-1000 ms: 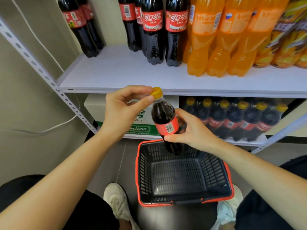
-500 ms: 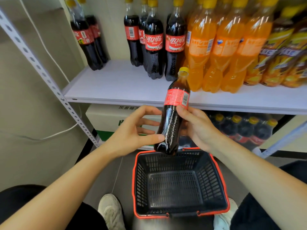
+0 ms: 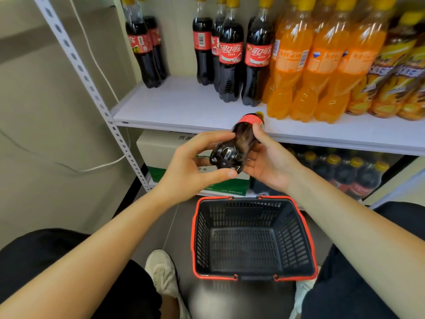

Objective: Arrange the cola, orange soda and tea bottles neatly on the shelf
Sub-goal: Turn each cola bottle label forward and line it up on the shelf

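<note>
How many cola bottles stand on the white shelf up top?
6 in view. A left pair stands apart at the left; a cluster of four stands beside the orange soda. Others may hide behind the cluster.

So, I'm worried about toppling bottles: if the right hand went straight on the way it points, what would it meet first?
The right hand would probably meet the front edge of the white shelf board first; depth is unclear.
</note>
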